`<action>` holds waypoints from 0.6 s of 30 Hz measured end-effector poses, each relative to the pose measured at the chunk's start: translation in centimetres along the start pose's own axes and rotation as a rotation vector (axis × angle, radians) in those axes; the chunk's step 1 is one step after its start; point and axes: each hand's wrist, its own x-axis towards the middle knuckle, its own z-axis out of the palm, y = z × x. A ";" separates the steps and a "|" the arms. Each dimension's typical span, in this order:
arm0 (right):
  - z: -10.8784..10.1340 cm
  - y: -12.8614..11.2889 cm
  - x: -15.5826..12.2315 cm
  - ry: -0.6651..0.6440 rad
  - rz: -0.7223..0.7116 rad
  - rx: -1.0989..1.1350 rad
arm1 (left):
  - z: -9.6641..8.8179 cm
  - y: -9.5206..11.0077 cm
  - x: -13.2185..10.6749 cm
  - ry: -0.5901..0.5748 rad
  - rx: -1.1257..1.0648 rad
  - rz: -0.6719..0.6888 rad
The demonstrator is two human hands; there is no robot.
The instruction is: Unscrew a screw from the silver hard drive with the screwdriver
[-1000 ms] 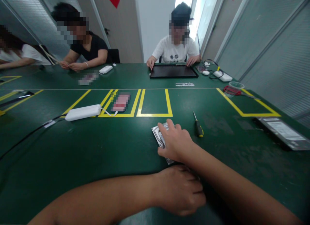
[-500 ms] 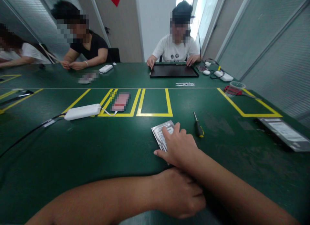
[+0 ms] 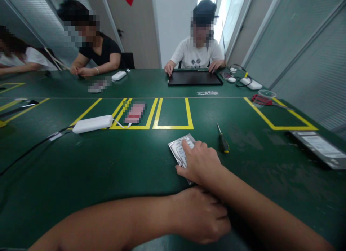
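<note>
A silver hard drive (image 3: 178, 150) lies flat on the green table (image 3: 108, 164) in front of me. My right hand (image 3: 201, 162) rests on its near half, index finger on the label and thumb against its left edge, fingers curled over it. My left hand (image 3: 200, 215) lies on the table closer to me, under my right forearm, loosely closed; whatever may be in it is hidden. A black-and-yellow screwdriver (image 3: 223, 142) lies just right of the drive.
A white power brick (image 3: 93, 123) with a cable sits to the left by yellow tape boxes (image 3: 173, 127). A silver bag (image 3: 319, 145) lies at the right. Three other people sit at the far side; one has hands on a black tray (image 3: 194, 78).
My right hand has slid back toward me along the hard drive, uncovering its far end. My left hand has stayed put.
</note>
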 end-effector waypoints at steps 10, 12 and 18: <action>-1.8 1.7 0.4 0.017 -0.011 0.023 | -0.2 0.0 -0.2 -0.031 -0.022 -0.022; -2.5 3.0 0.2 0.015 0.001 0.014 | -0.4 0.0 -0.1 -0.054 -0.026 -0.033; -3.8 8.9 -1.1 -0.002 0.067 -0.060 | -0.7 0.0 -0.1 -0.083 -0.043 -0.033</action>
